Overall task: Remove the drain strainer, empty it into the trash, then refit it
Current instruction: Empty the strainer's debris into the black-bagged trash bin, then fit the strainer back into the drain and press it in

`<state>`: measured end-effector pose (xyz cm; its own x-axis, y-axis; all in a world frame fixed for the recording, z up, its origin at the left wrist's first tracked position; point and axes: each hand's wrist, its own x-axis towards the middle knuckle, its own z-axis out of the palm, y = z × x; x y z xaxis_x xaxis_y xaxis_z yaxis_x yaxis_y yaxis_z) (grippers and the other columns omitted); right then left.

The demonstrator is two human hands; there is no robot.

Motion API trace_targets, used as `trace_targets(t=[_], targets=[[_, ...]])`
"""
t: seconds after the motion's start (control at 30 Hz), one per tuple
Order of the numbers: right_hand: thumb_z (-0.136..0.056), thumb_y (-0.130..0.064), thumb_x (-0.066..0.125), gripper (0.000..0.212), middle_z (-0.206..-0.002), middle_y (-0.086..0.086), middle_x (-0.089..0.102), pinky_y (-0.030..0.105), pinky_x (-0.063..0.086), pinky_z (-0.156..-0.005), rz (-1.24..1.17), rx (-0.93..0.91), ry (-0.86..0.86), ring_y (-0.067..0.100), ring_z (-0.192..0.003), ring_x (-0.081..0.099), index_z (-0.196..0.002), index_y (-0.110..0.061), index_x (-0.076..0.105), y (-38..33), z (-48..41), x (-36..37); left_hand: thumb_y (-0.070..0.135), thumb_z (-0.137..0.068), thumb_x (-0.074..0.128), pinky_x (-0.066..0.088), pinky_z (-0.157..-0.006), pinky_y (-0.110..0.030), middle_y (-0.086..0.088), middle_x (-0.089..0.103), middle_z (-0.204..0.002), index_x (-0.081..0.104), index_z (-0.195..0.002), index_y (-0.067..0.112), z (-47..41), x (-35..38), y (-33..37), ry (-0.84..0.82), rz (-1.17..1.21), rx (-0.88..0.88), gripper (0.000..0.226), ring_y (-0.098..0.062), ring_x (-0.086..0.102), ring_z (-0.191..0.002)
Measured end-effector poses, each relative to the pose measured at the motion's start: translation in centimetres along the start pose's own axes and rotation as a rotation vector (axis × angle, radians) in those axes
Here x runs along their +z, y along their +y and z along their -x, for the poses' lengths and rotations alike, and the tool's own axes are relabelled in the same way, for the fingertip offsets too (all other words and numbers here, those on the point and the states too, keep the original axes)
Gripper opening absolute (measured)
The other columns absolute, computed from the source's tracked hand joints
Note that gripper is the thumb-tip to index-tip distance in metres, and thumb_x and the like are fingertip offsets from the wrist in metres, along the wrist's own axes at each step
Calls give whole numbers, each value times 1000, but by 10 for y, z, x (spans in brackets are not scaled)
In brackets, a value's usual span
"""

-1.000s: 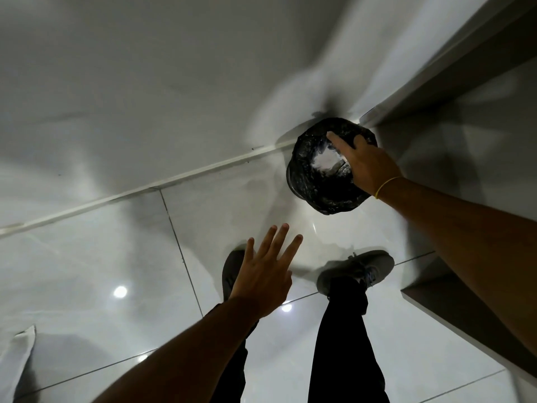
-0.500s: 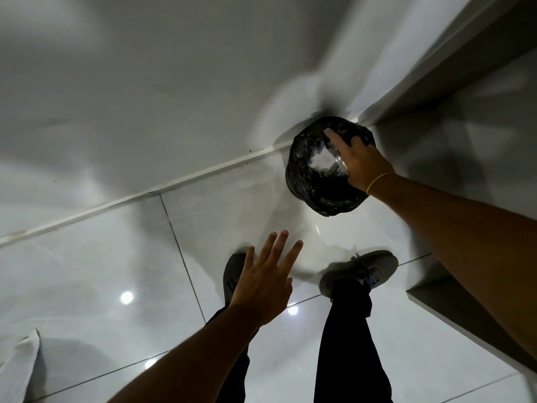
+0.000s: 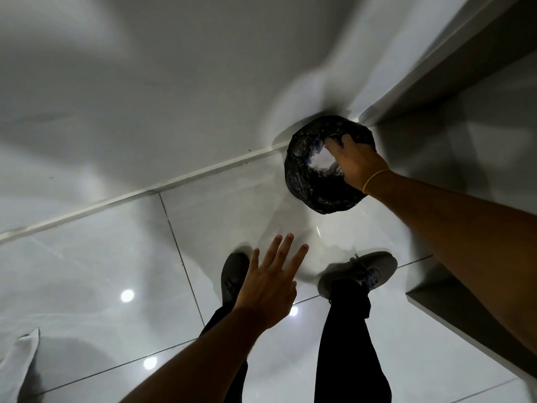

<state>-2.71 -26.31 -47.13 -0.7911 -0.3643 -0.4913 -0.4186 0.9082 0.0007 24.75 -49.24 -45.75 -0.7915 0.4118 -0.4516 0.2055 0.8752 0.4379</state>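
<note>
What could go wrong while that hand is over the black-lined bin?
The right hand reaches over the trash bin near its rim, so anything tipped out might miss and land on the glossy floor tiles. The bin's loose black liner could snag on the fingers. The left hand hangs free, steadying nothing. The strainer itself is too hidden to judge.

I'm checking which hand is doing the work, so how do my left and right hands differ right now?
The right hand reaches into the black-lined trash bin, fingers curled down inside it; the left hand hangs free over the floor, fingers spread, holding nothing. The right wrist wears a yellow band; the left is bare. Both arms are bare-sleeved.
</note>
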Motion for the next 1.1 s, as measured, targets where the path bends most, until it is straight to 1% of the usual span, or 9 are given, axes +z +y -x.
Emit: trace_targets(t=[0.27, 0.4, 0.6, 0.63, 0.7, 0.8, 0.87, 0.97, 1.1], targets=[[-81, -1, 72, 82, -131, 30, 51, 62, 60, -85, -161, 161, 31, 59, -98, 66, -153, -15, 37, -4, 5, 0, 39, -103, 62, 27, -127, -68, -6, -8, -184, -10, -172, 37, 1, -6, 0, 11, -5, 7, 100, -32, -3, -169], [-84, -8, 72, 88, -137, 29, 59, 62, 58, -97, -679, 524, 159, 54, -118, 63, -158, -27, 28, -5, 35, -14, 39, -102, 63, 29, -127, -67, -8, -3, -184, -5, -174, 36, 12, -31, 4, 10, -33, -10, 99, -33, 2, -169], [-80, 14, 68, 64, -143, 25, 59, 43, 67, -63, -1593, 981, 282, 42, -108, 68, -132, -23, 57, -14, 134, -75, 31, -105, 56, 8, -132, -70, -3, -36, -176, -36, -157, 53, 24, -100, 34, -185, -160, 106, 108, -30, -34, -160], [-82, 13, 69, 56, -138, 26, 63, 46, 67, -69, -1680, 990, 295, 47, -108, 70, -126, -20, 62, -13, 156, -93, 33, -102, 62, 12, -131, -72, -3, -34, -177, -31, -159, 55, 21, -121, 49, -175, -192, 136, 111, -30, -30, -161], [-87, 9, 70, 46, -130, 24, 69, 57, 66, -81, -1801, 947, 292, 49, -109, 71, -121, -22, 66, -22, 196, -126, 44, -72, 93, 49, -112, -71, -10, 21, -181, 25, -168, 48, 17, -160, 76, -129, -295, 164, 117, -32, 24, -164], [-95, 0, 69, 38, -122, 7, 75, 45, 69, -72, -1917, 890, 354, 30, -106, 73, -111, -34, 72, -21, 267, -185, 47, -46, 101, 66, -83, -61, -8, 73, -143, 80, -129, 33, 5, -220, 129, -127, -372, 232, 87, -28, 74, -126], [-98, -5, 69, 33, -112, -2, 80, 47, 69, -71, -2027, 867, 409, 22, -103, 75, -107, -36, 77, -18, 306, -223, 42, -70, 77, 62, -88, -67, -9, 77, -134, 86, -117, 28, -5, -255, 158, 13, -431, 347, 50, -33, 75, -122], [-99, -16, 70, 28, -111, -5, 81, 61, 64, -89, -2039, 876, 534, 25, -110, 75, -117, -36, 74, 17, 369, -274, 39, -82, 57, 32, -119, -62, -13, 75, -139, 84, -119, 20, -30, -310, 219, 211, -407, 475, 49, -31, 55, -139], [-99, -8, 64, 36, -116, -4, 80, 37, 68, -70, -1868, 935, 725, 10, -99, 78, -122, -34, 73, 87, 426, -311, 45, -83, 60, 33, -114, -64, -9, 61, -155, 58, -145, 23, -80, -360, 303, 264, -328, 568, 66, -25, 46, -148]])
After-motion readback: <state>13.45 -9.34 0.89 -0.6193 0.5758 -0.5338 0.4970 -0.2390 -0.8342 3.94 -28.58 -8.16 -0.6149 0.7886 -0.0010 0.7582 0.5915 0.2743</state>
